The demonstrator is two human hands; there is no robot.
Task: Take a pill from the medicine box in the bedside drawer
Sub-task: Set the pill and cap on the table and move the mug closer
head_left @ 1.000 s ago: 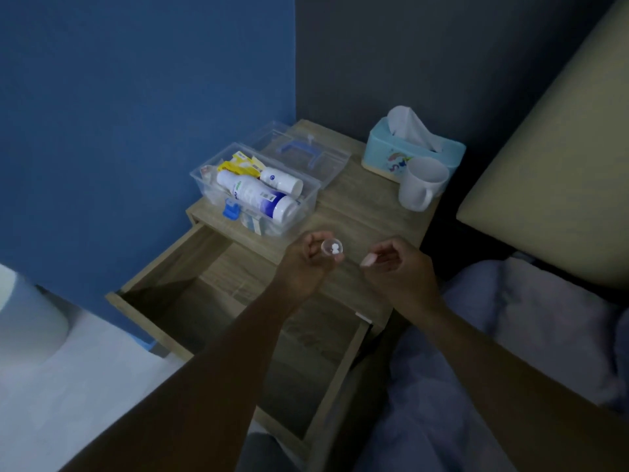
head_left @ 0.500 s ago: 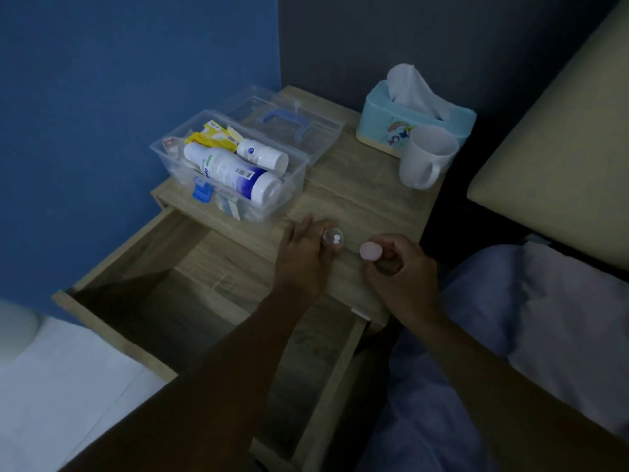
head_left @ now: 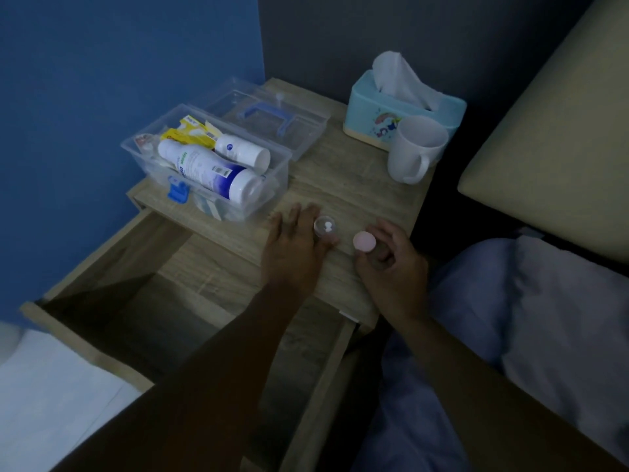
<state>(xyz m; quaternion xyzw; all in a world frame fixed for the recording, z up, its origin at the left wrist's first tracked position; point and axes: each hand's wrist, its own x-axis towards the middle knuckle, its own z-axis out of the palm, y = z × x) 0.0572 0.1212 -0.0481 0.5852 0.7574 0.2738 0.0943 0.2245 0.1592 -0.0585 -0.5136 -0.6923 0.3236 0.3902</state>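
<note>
A clear medicine box (head_left: pixel 276 185) stands open on the bedside table's top (head_left: pixel 343 185), with white bottles (head_left: pixel 207 168) and a yellow packet lying in it. Its lid with a blue handle (head_left: pixel 269 117) lies just behind it. My left hand (head_left: pixel 292 250) rests on the tabletop, with a small clear cup (head_left: pixel 325 228) holding a white pill between its thumb and forefinger. Just to the right, my right hand (head_left: pixel 391 260) is closed around a small object with a round pink top (head_left: pixel 364 240). The drawer (head_left: pixel 85 342) below is pulled out.
At the back right of the tabletop stand a light blue tissue box (head_left: pixel 405 107) and a white mug (head_left: pixel 415 148). A beige headboard (head_left: pixel 561 131) and a bed with pale bedding (head_left: pixel 561 318) lie to the right. A blue wall is on the left.
My left hand has lowered the clear cup with the pill from the air down onto the tabletop. My right hand has come down beside it, the pink top now showing.
</note>
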